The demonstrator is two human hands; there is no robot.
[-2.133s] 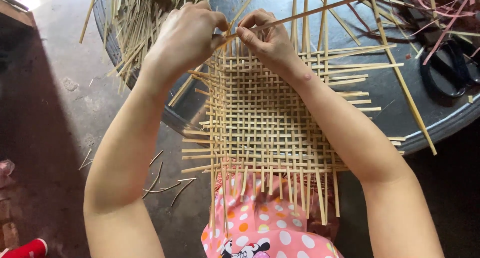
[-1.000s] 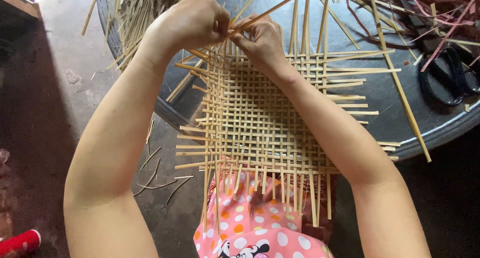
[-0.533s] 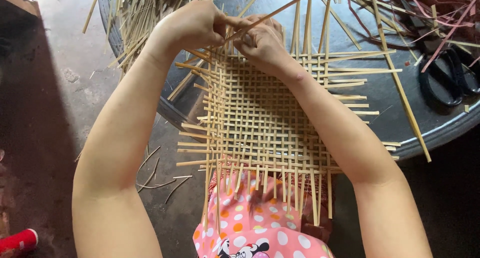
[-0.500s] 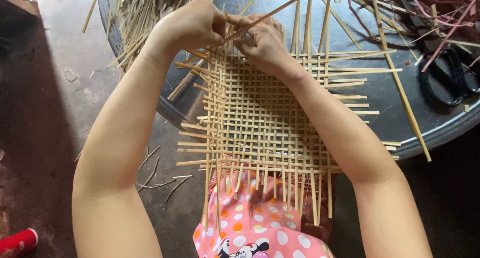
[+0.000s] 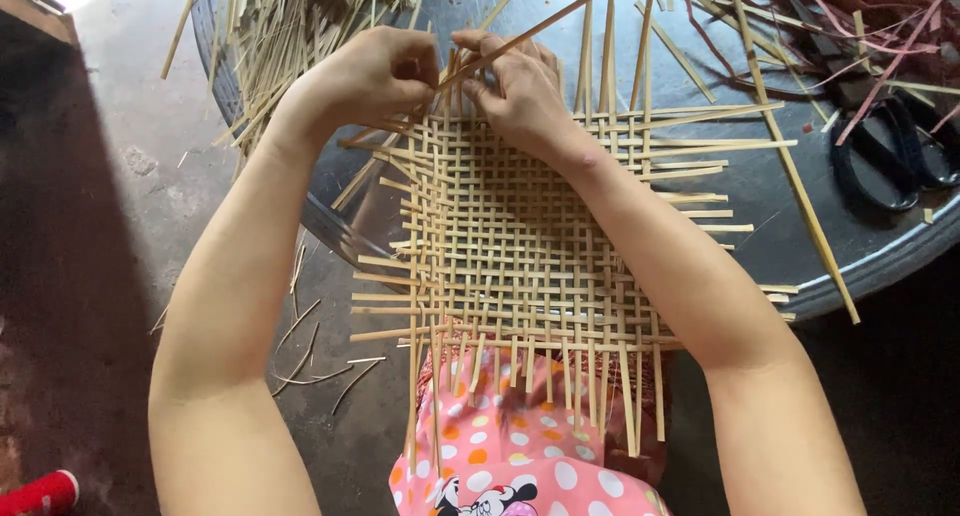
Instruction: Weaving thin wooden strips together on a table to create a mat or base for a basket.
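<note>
Both hands meet at the far edge of a half-woven bamboo mat (image 5: pixel 520 246) lying on a round dark table (image 5: pixel 760 206). The left hand (image 5: pixel 365 76) is curled shut, its fingers pinching a long bamboo strip (image 5: pixel 545 21) that slants up to the right. The right hand (image 5: pixel 520 91) grips the same strip with bent fingers, its heel resting on the weave.

The woven mat (image 5: pixel 520 246) is showing pale, matt bamboo strips, dry and slightly fibrous. The round worktop (image 5: pixel 860 246) is gleaming like dark smooth metal, catching soft reflections. The scissors (image 5: pixel 890 156) are looking black, plastic-handled. Soft polka-dot cloth (image 5: pixel 510 466) is lying below; the floor (image 5: pixel 110 226) is looking rough concrete.
</note>
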